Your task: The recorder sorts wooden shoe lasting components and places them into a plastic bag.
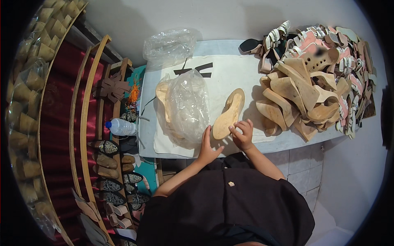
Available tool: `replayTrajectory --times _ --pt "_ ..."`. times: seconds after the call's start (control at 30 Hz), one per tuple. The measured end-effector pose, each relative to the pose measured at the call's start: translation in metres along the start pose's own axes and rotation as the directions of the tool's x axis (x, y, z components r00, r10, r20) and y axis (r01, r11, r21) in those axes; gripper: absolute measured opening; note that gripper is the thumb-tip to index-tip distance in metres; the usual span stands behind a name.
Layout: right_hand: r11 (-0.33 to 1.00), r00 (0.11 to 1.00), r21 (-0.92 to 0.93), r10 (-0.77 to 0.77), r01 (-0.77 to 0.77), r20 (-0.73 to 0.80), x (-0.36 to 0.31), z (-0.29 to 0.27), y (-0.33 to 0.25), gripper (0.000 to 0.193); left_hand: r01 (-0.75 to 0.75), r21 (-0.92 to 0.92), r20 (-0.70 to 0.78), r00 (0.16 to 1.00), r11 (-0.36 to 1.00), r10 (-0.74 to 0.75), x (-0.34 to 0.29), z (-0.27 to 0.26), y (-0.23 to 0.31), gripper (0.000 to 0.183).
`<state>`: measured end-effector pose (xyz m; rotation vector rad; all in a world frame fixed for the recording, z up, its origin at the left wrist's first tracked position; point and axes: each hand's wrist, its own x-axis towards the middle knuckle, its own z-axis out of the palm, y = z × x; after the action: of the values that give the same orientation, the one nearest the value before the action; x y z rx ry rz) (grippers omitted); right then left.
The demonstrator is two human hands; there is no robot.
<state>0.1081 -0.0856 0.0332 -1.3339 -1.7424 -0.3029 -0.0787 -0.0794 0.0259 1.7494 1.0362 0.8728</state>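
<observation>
Head cam: both hands [225, 141] @ sole [228, 113]

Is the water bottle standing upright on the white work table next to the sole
No, the water bottle lies on its side on the wooden shelf left of the table, well apart from the tan sole.

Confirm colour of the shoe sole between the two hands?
Light tan, plain, no pattern: the shoe sole shows best in the head view.
</observation>
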Motion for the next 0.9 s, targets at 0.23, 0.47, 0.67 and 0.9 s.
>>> replayTrajectory --times 0.23,0.47,0.67,0.9 --pt "0.998 0.998 0.014 0.064 -0.064 -0.001 -0.008 0.012 0.009 0.035 -0.135 0.082 0.013 0.991 0.987 0.134 0.030 0.016 0.012 0.093" --pt "0.937 0.929 0.103 0.307 -0.333 0.205 -0.031 0.003 -0.011 0.051 -0.171 0.205 0.021 0.985 0.964 0.170 0.036 0.022 0.003 0.081" --pt "0.907 0.911 0.155 0.360 -0.392 0.199 -0.024 0.001 -0.012 0.050 -0.207 0.226 -0.001 0.977 0.952 0.212 0.038 0.023 0.000 0.081" --pt "0.695 0.776 0.359 0.607 -0.623 0.172 -0.018 0.013 0.006 0.055 -0.252 0.215 0.051 0.968 0.944 0.247 0.039 0.023 -0.003 0.080"
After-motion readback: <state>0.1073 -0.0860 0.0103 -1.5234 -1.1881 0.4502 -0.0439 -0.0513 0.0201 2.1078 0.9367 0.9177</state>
